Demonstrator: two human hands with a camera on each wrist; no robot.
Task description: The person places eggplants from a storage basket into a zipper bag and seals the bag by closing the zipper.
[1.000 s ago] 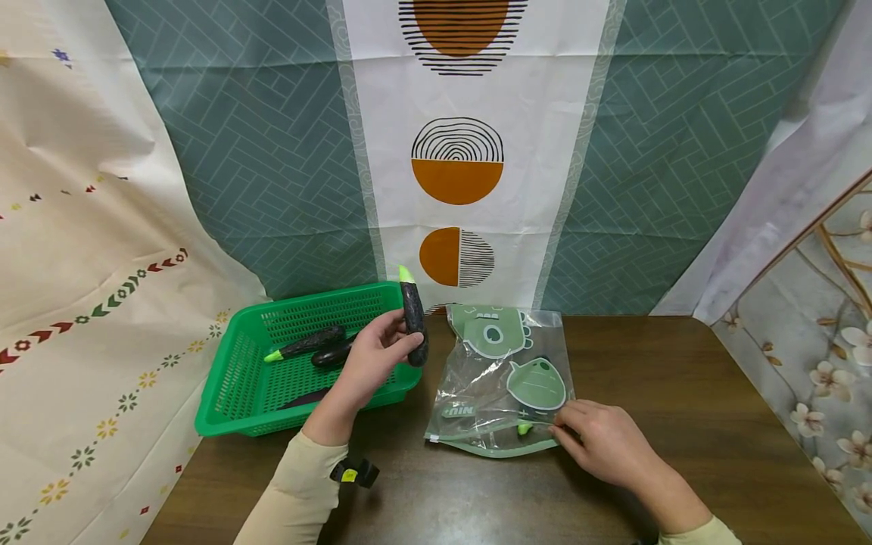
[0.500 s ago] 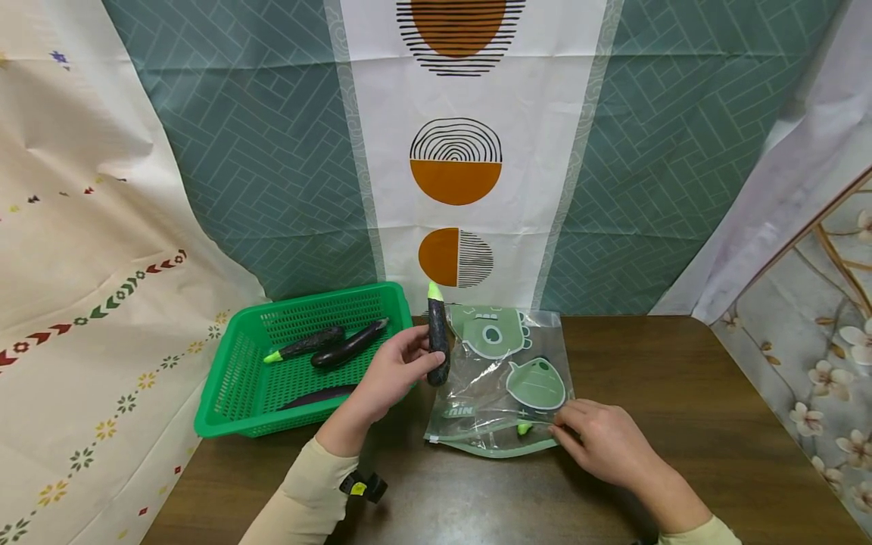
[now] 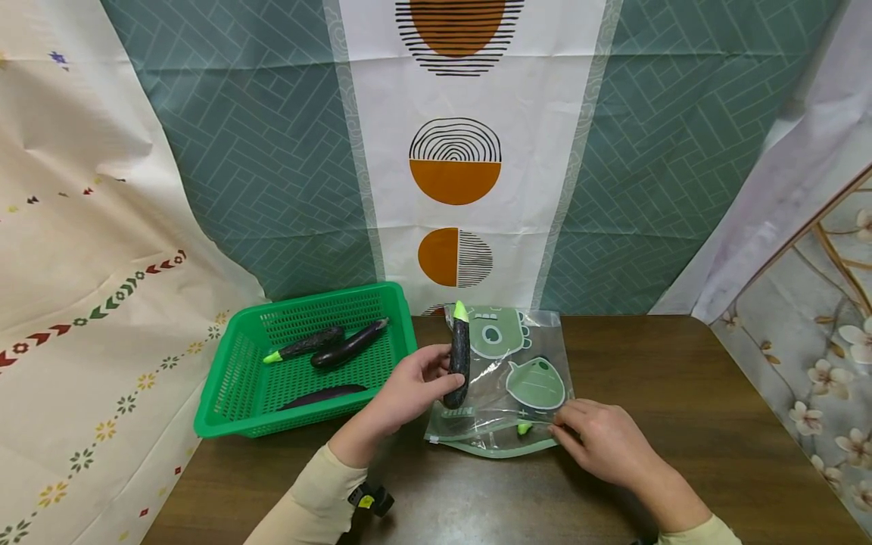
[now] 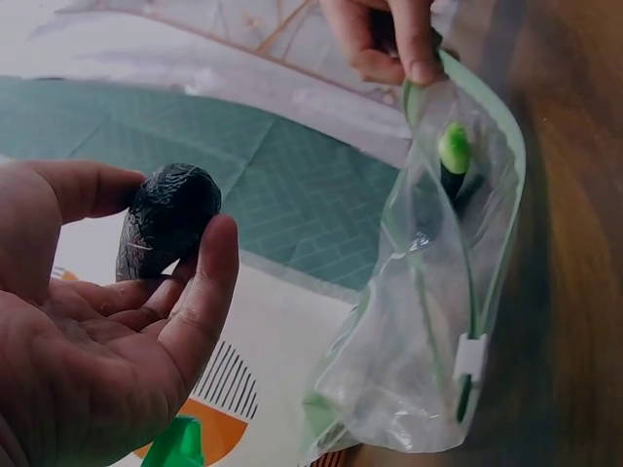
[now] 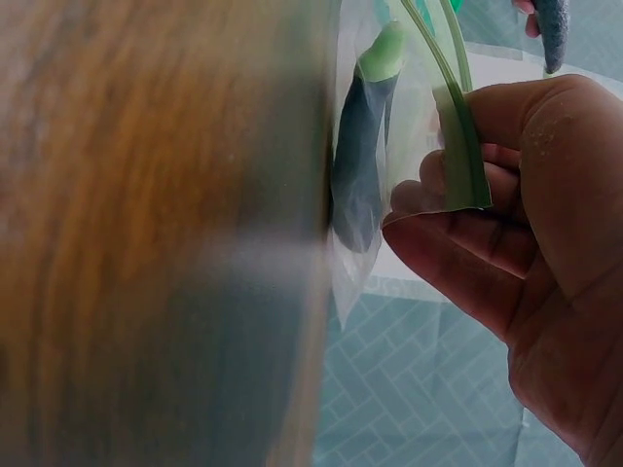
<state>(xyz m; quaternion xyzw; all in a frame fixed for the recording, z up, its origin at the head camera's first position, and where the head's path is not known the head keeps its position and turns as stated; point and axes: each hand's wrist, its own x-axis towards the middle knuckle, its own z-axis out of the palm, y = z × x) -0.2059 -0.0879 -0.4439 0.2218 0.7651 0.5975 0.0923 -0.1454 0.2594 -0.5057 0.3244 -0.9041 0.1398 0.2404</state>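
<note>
My left hand (image 3: 412, 387) grips a dark, wrinkled eggplant (image 3: 459, 359) with a bright green stem end. It is held upright over the left part of a clear zip bag (image 3: 487, 382) printed with green shapes. At the bag's near right corner, my right hand (image 3: 602, 440) pinches the green rim. In the left wrist view the bag's mouth gapes, its white slider (image 4: 470, 357) at one end. Another green-tipped eggplant (image 5: 362, 156) lies inside the bag, clearest in the right wrist view. The held eggplant's blunt end (image 4: 170, 219) shows between thumb and fingers in the left wrist view.
A green plastic basket (image 3: 238, 378) stands left of the bag. Inside it are a green-tipped dark eggplant (image 3: 304, 344), a smooth eggplant (image 3: 350, 346) and a purple one (image 3: 323, 396) by the near wall. Patterned cloth (image 3: 259, 151) hangs behind the brown table (image 3: 654, 378).
My left hand has carried the eggplant rightward and toward me, from the basket's right edge to over the bag. The right hand stays at the bag's rim.
</note>
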